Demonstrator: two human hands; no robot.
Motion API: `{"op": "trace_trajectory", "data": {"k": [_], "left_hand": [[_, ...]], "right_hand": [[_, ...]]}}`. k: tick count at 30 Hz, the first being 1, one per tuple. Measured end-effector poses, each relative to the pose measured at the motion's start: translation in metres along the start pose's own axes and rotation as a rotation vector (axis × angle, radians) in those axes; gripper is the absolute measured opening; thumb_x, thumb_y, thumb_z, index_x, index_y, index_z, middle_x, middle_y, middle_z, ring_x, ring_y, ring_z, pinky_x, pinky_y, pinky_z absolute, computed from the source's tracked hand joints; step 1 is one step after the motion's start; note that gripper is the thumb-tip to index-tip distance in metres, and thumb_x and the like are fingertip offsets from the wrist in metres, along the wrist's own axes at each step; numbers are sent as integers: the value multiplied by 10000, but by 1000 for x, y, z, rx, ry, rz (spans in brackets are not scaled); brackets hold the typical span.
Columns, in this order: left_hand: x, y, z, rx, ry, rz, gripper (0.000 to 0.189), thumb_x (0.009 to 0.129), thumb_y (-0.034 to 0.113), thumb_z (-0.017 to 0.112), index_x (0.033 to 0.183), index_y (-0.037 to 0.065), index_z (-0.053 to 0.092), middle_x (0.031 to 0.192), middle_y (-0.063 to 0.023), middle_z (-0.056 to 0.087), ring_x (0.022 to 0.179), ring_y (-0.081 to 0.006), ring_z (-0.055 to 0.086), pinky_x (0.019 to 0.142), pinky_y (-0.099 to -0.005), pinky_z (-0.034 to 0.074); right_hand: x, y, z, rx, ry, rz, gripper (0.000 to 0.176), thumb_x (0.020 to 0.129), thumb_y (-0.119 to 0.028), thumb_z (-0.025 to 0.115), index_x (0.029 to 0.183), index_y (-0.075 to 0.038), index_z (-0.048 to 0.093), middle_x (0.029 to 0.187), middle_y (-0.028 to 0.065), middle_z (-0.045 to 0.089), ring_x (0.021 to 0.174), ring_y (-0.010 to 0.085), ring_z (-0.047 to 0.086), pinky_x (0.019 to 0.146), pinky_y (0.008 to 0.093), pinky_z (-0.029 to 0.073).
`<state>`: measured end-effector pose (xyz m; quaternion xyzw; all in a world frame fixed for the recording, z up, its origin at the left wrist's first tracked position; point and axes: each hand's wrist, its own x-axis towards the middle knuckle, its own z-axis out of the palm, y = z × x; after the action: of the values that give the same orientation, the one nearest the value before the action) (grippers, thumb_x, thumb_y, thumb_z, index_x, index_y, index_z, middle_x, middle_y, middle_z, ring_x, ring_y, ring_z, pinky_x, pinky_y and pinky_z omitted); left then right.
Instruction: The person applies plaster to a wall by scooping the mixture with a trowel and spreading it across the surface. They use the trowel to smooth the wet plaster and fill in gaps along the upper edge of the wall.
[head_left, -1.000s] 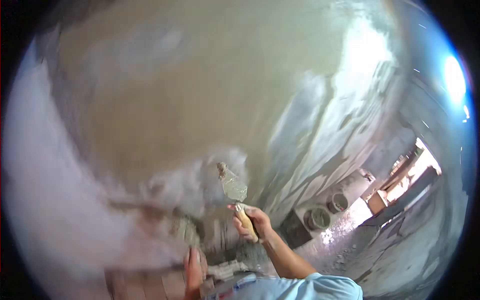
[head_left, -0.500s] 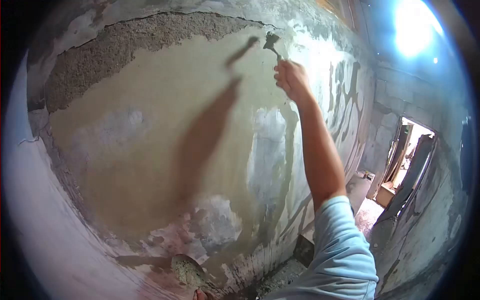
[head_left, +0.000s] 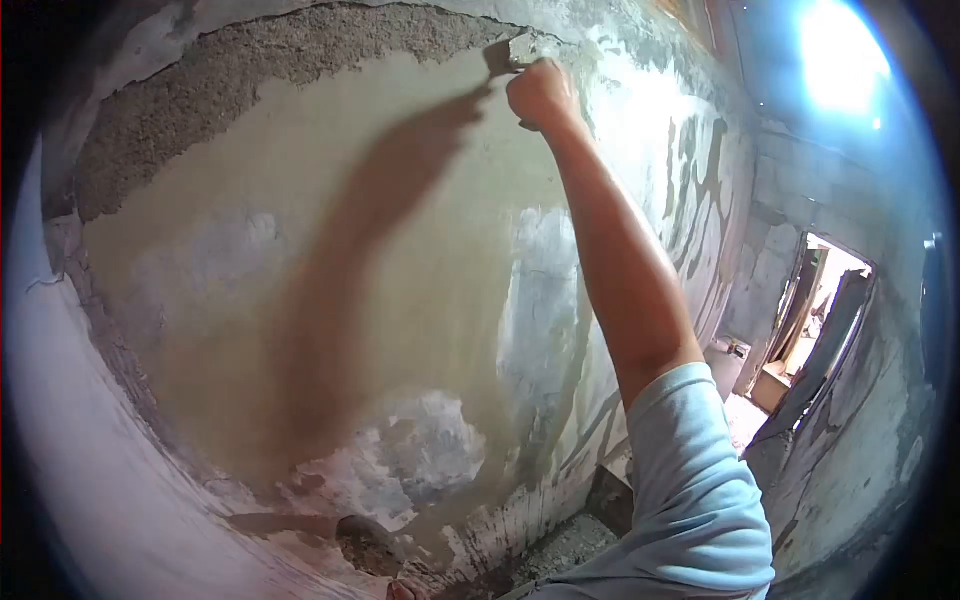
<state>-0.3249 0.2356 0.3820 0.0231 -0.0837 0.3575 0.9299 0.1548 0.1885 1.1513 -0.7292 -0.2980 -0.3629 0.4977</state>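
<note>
My right hand (head_left: 540,95) is raised high against the wall, its fingers wrapped round the handle of a putty knife (head_left: 522,50). The light-coloured blade lies at the wall, near the lower border of a rough, bare strip (head_left: 330,45). Below that strip spreads a smooth beige coat of plaster (head_left: 400,290). At the bottom edge only a bit of my left hand (head_left: 405,590) shows, at the near side of a dark rounded pan of mortar (head_left: 368,545); most of that hand is out of frame.
Grey and whitish patches (head_left: 430,445) break the coat low on the wall. A pale sheet-like surface (head_left: 90,430) runs down the left side. Rubble (head_left: 575,550) lies at the wall's foot. To the right stands a doorway (head_left: 800,330), with a bright light (head_left: 840,55) above.
My right hand has moved up and left, bringing the putty knife to the wall at the rough strip. The blade has turned, and its dark mortar no longer shows. The pan sits slightly lower.
</note>
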Motion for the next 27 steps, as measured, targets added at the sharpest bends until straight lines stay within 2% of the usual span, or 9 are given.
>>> {"op": "trace_trajectory", "data": {"k": [2,5,8,14,15,18,21,24,27], "left_hand": [[3,-8,3,-167,-221,-129,463,1126,373,369,1448,79,525,1160,-178,619,798,-313,596,614,-454,527],[21,0,-14,-58,-547,-224,491,1125,373,366,1525,103,459,1294,-193,584,966,-356,628,700,-500,568],[-6,9,-105,119,-276,61,525,1121,382,364,1572,116,401,1338,-198,567,978,-389,637,772,-525,585],[22,14,-92,-238,-268,-227,564,1097,494,390,1507,119,484,1403,-145,549,1216,-300,530,990,-510,465],[26,15,-90,-271,-277,-258,573,1093,513,394,1496,119,498,1414,-136,546,1256,-285,512,1026,-508,444],[38,16,-97,-330,-289,-308,604,1080,569,406,1463,121,539,1447,-110,537,1375,-240,459,1134,-500,384],[39,19,-106,-370,-140,-260,633,1072,538,472,1545,118,437,1579,-130,415,1467,-272,384,1164,-539,343],[29,-4,-91,-517,-120,-240,581,1094,460,429,1566,122,411,1470,-163,488,1208,-300,514,953,-496,454],[30,-42,-20,-658,-105,-217,536,1117,382,385,1588,127,386,1360,-196,562,949,-328,644,742,-453,565]], "right_hand": [[0,-8,-1,-4,-62,-7,248,887,-154,597,913,34,756,894,246,753,840,343,762,849,420,600],[5,-10,6,-157,-68,-136,233,901,-158,610,970,11,754,943,232,754,917,349,754,854,433,598],[14,0,13,-324,-83,-205,229,905,-103,596,1046,10,737,1103,237,729,1043,383,718,894,463,583],[-5,50,-17,-480,-50,-359,288,895,-60,554,1134,28,687,1154,272,700,1089,430,682,940,470,567],[12,75,-16,-465,-95,-379,337,899,-80,564,1205,11,672,1175,253,698,1098,424,677,949,468,558],[6,120,-38,-287,172,-684,395,907,-111,582,1281,-9,658,1182,241,702,1096,421,676,954,472,545],[24,143,-47,-132,185,-585,427,969,-230,609,1366,-73,639,1188,240,708,1092,423,677,959,457,531],[47,150,-49,-137,177,-594,411,1002,-277,607,1387,-137,635,1200,236,703,1093,417,679,931,469,540],[88,162,-41,-159,241,-850,372,1032,-309,574,1379,-196,647,1057,179,733,952,394,704,822,466,570]]}}
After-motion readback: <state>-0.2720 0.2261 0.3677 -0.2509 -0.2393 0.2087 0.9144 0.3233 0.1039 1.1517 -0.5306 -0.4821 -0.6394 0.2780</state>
